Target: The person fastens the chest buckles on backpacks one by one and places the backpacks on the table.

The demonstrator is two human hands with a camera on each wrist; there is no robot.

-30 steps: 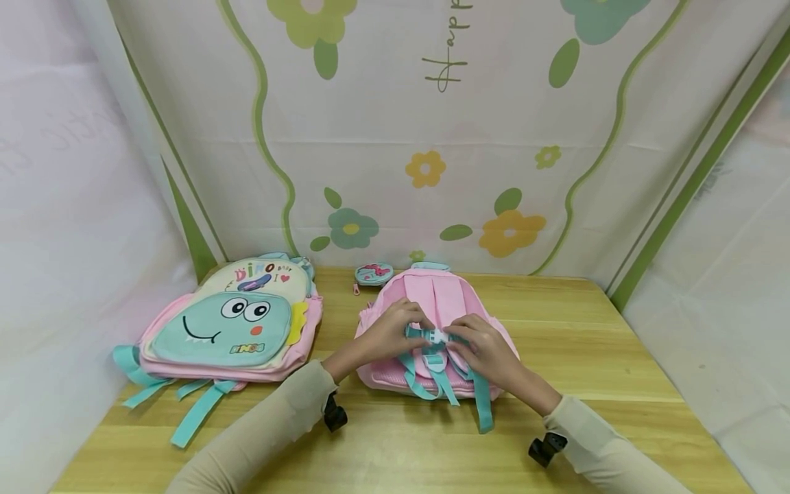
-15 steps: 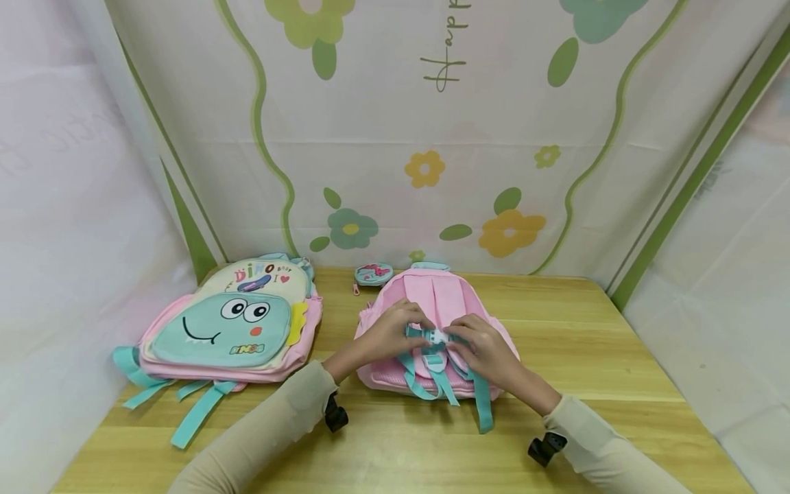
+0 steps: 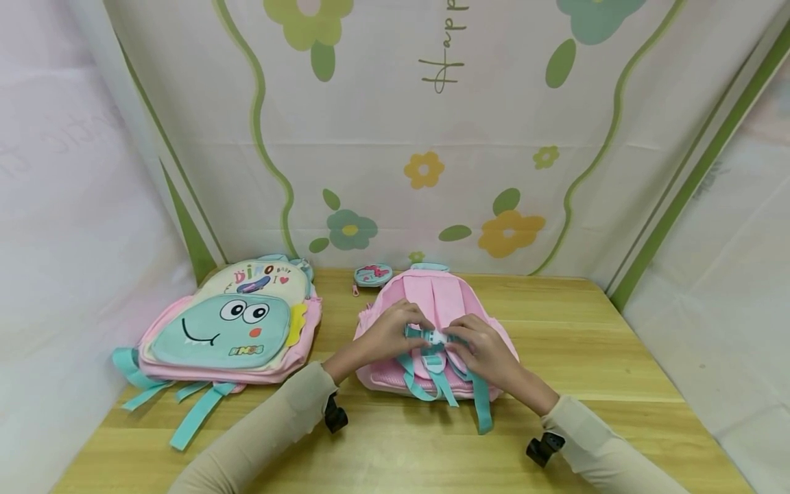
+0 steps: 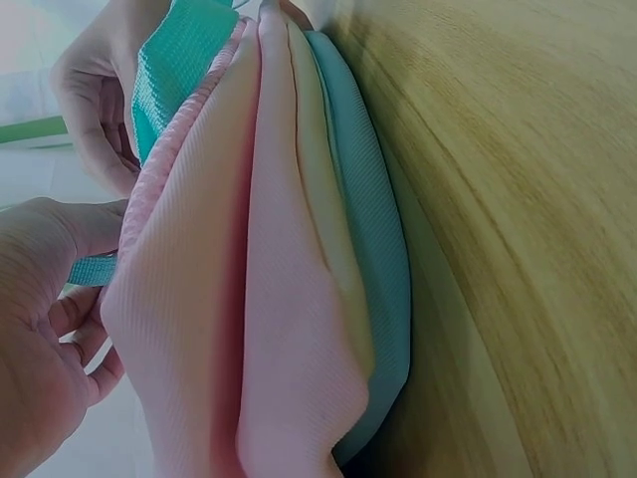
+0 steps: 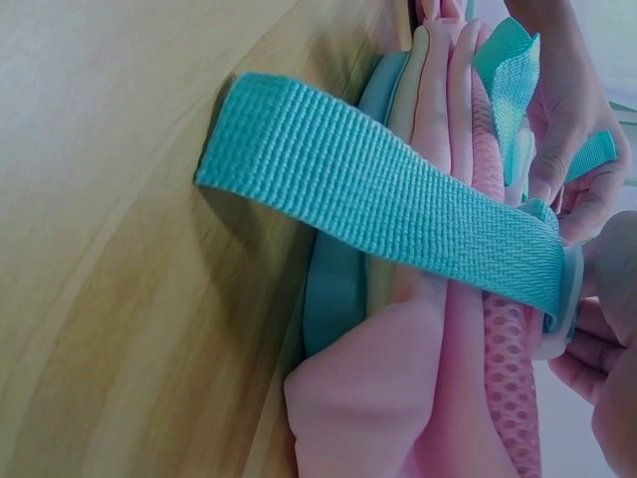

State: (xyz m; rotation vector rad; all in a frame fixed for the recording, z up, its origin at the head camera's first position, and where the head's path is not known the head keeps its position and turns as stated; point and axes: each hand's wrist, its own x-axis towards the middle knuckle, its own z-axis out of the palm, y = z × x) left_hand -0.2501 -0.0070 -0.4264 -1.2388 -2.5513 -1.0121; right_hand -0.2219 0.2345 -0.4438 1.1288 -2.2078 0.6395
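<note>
A pink backpack [image 3: 395, 295] lies on the wooden table with its shoulder straps and padded back facing up. Above its lower middle, both hands meet at a pale buckle [image 3: 437, 337] on teal webbing. My left hand [image 3: 395, 331] pinches the left end of the buckle and its teal strap [image 4: 92, 270] between thumb and fingers. From the other side, my right hand [image 3: 486, 348] pinches the right end. Fingertips partly cover the buckle. Loose teal strap ends hang towards me; one wide strap [image 5: 378, 179] sticks out over the table in the right wrist view.
At the left, a second backpack [image 3: 222, 329] with a dinosaur face lies front up, its teal straps trailing. A small round zipped pouch [image 3: 373, 275] sits behind, near the floral fabric backdrop [image 3: 370, 123]. Bare wood [image 3: 574, 357] shows right of the pink backpack.
</note>
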